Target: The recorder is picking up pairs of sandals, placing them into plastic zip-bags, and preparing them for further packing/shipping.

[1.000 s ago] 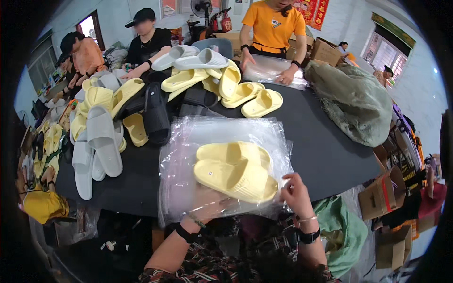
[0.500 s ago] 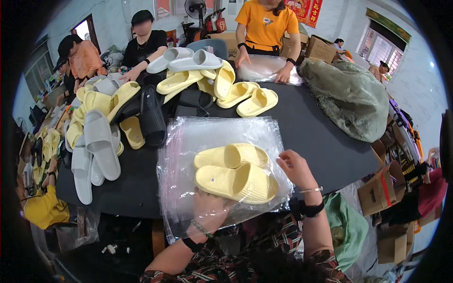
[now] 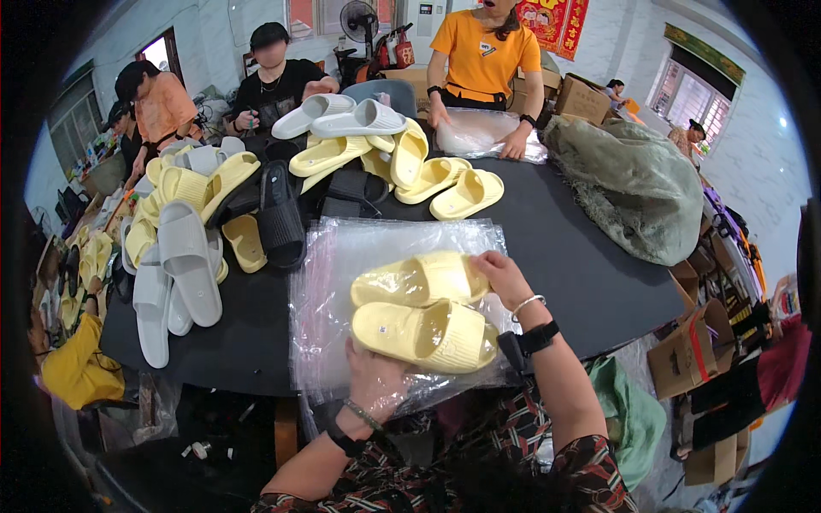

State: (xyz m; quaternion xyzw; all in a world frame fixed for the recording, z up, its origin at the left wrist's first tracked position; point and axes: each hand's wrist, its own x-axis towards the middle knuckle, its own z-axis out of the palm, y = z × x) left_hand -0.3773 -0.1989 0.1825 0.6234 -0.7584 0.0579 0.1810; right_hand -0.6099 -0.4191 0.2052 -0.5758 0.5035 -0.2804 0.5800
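A pair of pale yellow slides (image 3: 423, 312) lies side by side on a stack of clear plastic bags (image 3: 342, 256) at the near edge of the black table (image 3: 556, 256). My left hand (image 3: 376, 383) is under the clear plastic at the near slide's heel end, gripping the bag. My right hand (image 3: 503, 275) holds the far right end of the pair, fingers on the upper slide. A dark watch and a bracelet are on my right wrist.
A heap of grey, yellow and black slides (image 3: 222, 214) covers the table's left and far side. A grey-green sack (image 3: 633, 184) sits at the right. Three other people work across the table; one in orange (image 3: 483, 77) handles a plastic bag. Cardboard boxes (image 3: 693, 359) stand right.
The yellow pair has shifted a little toward me on the plastic. My left hand has moved in under the near slide, and my right hand has gone up to the pair's far right end.
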